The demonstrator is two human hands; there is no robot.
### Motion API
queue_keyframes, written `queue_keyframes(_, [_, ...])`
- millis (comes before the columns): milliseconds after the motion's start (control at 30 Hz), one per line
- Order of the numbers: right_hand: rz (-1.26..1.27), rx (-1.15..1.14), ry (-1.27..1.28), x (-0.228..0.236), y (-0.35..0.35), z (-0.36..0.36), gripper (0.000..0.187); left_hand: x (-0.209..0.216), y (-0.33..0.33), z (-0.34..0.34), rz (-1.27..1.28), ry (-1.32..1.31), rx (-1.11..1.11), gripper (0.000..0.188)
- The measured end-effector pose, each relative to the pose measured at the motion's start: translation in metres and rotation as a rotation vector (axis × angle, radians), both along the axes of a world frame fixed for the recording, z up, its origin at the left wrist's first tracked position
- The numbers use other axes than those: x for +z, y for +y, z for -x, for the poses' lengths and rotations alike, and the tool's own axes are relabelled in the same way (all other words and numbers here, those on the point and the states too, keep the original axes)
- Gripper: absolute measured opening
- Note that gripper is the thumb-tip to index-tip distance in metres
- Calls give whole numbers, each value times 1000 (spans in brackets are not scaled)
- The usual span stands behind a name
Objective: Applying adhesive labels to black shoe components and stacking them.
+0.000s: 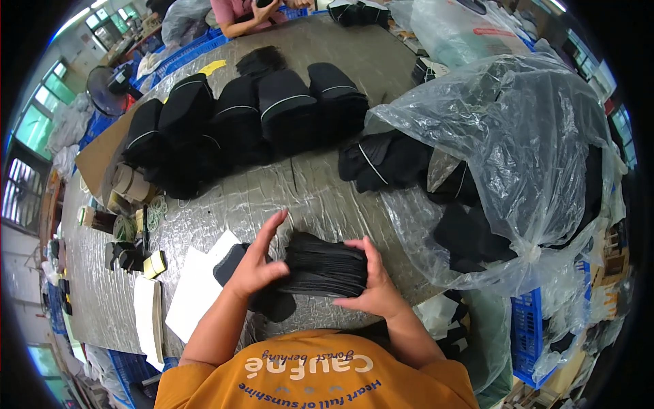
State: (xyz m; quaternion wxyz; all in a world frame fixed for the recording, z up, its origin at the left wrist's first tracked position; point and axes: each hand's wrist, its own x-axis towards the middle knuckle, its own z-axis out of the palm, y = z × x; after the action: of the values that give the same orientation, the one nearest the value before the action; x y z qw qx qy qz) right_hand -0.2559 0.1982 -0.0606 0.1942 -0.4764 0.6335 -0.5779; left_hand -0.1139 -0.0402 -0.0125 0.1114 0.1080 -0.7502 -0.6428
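A thick stack of thin black fabric-like pieces (325,267) stands on edge close in front of me, its layered edges facing up. My right hand (383,290) grips its right end, fingers at the far side and thumb at the near side. At the stack's left end is my left hand (259,267), open, with thumb and forefinger spread wide apart. Under and beside that hand lie loose black rounded pieces (276,307), partly hidden by the hand and wrist.
Black bundles tied with pale bands (289,102) stand in a row across the far side. To the right, a clear plastic bag (524,136) spreads over more black pieces. White paper (197,290) and string rolls (125,228) lie left. Another person's arm (245,26) shows beyond the table (238,194).
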Motion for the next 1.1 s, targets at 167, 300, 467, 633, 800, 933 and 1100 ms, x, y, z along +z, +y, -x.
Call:
queue_keyframes(167, [41,-51,44,8,4,-1,135,-25,37,9,-253,143,-3,90])
queue_keyframes(300, [63,-116,83,2,8,1,136,-32,46,20,-378,183,82,91])
queue_keyframes(467, [2,-119,148,1,4,0,142,-11,32,19,45,150,35,98])
queue_keyframes(633, [43,-134,75,-4,4,-3,133,44,60,21,1023,66,-400,109])
queue_keyframes(800, [46,-96,243,2,1,0,128,40,68,25,954,27,-448,111])
queue_keyframes(933, [74,-118,-101,-3,9,-7,123,38,53,35,812,122,-317,116])
queue_keyframes(1100, [-12,-164,-136,-1,7,2,135,-34,22,31,-11,111,-30,99])
